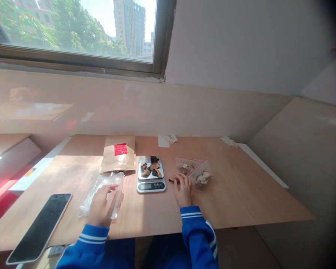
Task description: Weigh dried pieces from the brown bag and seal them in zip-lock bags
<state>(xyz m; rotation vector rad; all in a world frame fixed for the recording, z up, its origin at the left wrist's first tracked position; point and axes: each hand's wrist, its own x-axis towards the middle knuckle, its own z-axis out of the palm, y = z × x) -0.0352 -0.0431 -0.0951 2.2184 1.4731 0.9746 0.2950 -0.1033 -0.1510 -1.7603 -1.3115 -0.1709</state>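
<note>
Now we sit at a wooden table with a small kitchen scale in the middle; let us take it as the centre of our clock. Several brown and blackish dried pieces lie on its metal plate, the darkest at twelve o'clock on the plate's edge. The digits on its screen are too faint for us to read.

At three o'clock our right hand rests with curled fingers at a lone brown piece, one end of which pokes out; we cannot tell whether the fingers pinch it. Just beyond that hand lie two zip bags of dried bits, the right-hand one overlapping the other.

Toward eight o'clock our left hand lies over a clear plastic bag, fingers loosely bent; we cannot tell if they grip it. A paper pouch with a red label lies at ten o'clock, a phone farther out at eight, and crumpled tissues near one.
</note>
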